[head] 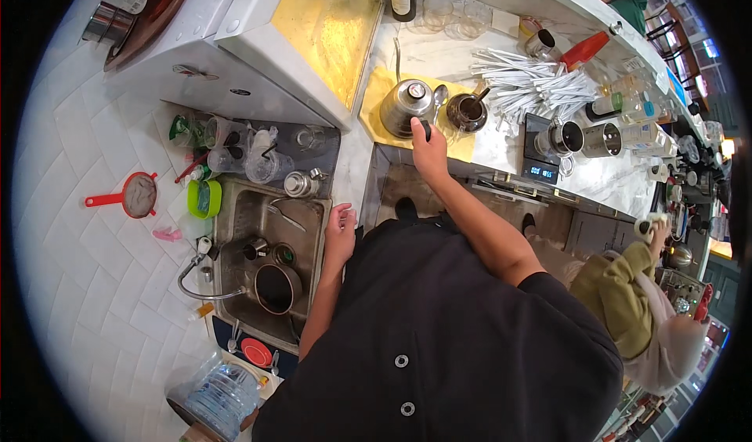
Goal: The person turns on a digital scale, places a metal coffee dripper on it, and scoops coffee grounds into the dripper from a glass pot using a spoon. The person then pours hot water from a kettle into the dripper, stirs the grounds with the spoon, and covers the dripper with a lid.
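My right hand (430, 154) grips the black handle of a steel gooseneck kettle (400, 108), which rests on a yellow cloth (376, 98). A metal spoon (440, 98) lies on the cloth just beyond the kettle. Beside it stands a dark round pot (466, 114) with a handle sticking up from its opening. My left hand (339, 234) is empty, its fingers loosely bent, over the right rim of the metal sink (322, 265). Inside the sink are a dark round pan (275, 289) and a small metal pitcher (255, 248).
White wrapped straws (529, 83) lie piled on the marble counter (499, 148). A lit digital scale (539, 171) and steel cups (603, 140) stand farther right. Plastic cups (267, 160) and a steel pot (302, 183) crowd the sink's back. A co-worker (617, 307) stands at the right.
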